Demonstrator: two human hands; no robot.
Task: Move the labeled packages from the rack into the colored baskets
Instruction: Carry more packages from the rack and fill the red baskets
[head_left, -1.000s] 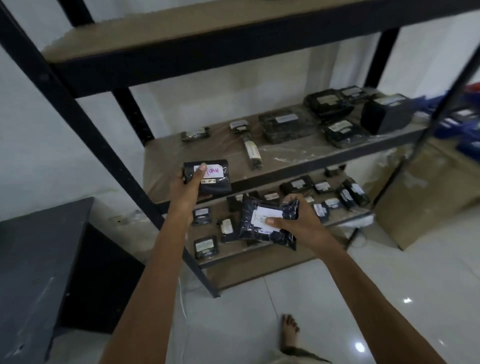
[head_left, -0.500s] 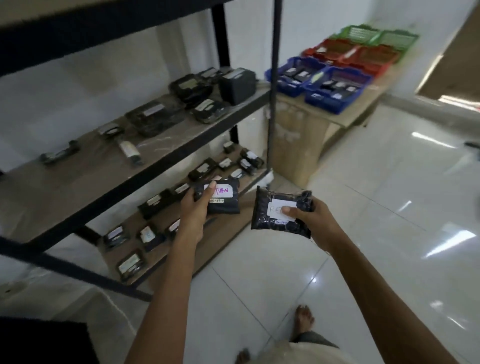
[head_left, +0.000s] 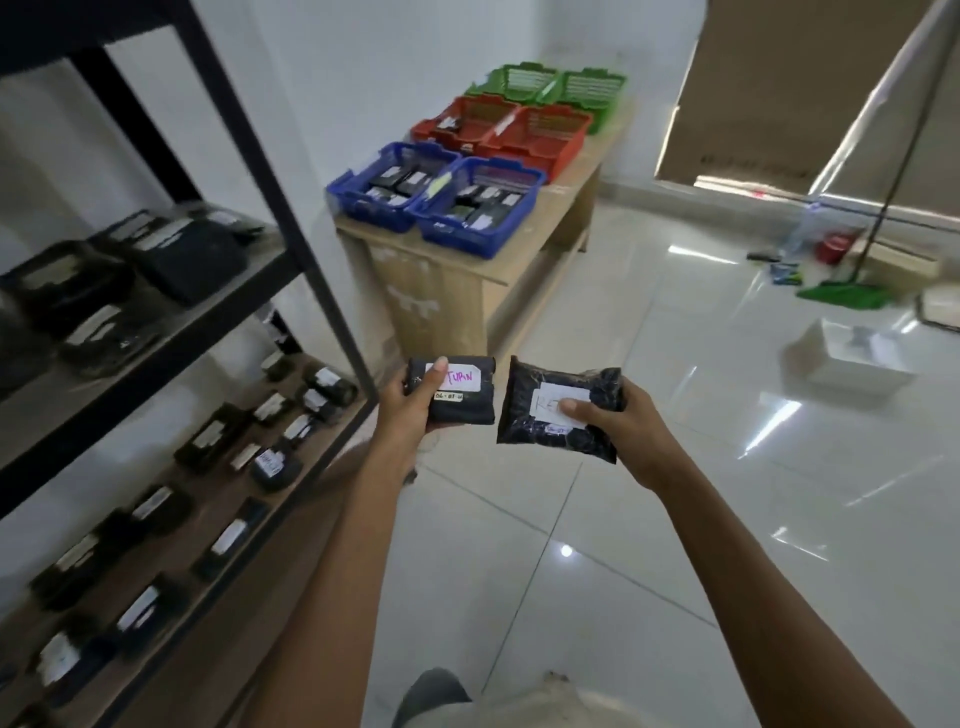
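The black rack (head_left: 316, 296) stands at my left, its shelves lined with labeled packages (head_left: 213, 441). Ahead, the tabletop (head_left: 524, 254) carries blue baskets (head_left: 467, 241), red baskets (head_left: 558, 156) and green baskets (head_left: 597, 111) in pairs. Both my forearms reach forward over the tiled floor. My left hand (head_left: 408, 410) grasps a small black package (head_left: 467, 410), thumb on its label reading "TURN". My right hand (head_left: 631, 431) curls its fingers (head_left: 574, 408) round a crinkled black bag (head_left: 540, 441), thumb on a label that seems to begin "RE".
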